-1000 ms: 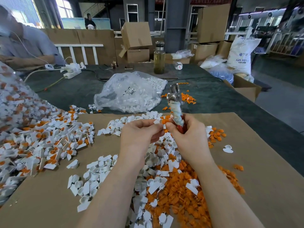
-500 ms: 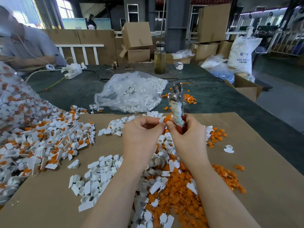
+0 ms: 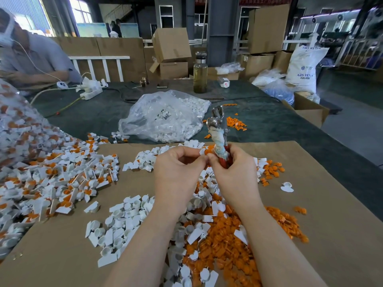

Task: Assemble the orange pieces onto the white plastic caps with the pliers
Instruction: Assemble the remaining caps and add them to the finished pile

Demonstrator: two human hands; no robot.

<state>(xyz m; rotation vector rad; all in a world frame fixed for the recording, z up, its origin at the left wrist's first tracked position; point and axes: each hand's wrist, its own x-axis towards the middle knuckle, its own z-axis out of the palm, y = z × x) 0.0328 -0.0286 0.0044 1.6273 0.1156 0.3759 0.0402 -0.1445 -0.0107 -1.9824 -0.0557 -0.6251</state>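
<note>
Holding: the right hand (image 3: 234, 175) grips the red-handled metal pliers (image 3: 219, 137) by the handles, fingers curled round them.
Pliers axis: long axis near upright, metal head pointing up and away from the person; a pale cloth wrap runs round the shaft above the red grips.
Left hand (image 3: 178, 172): fingers curled, tips pinching a small white plastic cap with an orange piece (image 3: 205, 151), touching the right thumb just beside the pliers' handles.
Loose parts: a heap of white plastic caps (image 3: 124, 224) and a heap of orange plastic pieces (image 3: 223, 241) lie below both wrists; more orange pieces sit to the right.
Finished heap: white caps with orange inserts (image 3: 51, 183) spread at the left.
Surface: a brown cardboard sheet (image 3: 331, 235) covers the near part of the dark green counter (image 3: 279, 125).
Further back: a clear plastic bag of white caps (image 3: 165, 119), a tall glass bottle of yellowish liquid (image 3: 200, 73).
Room: stacked brown cardboard boxes (image 3: 172, 50), a white resin sack (image 3: 304, 67); another person's sleeve (image 3: 41, 59) at far left.
</note>
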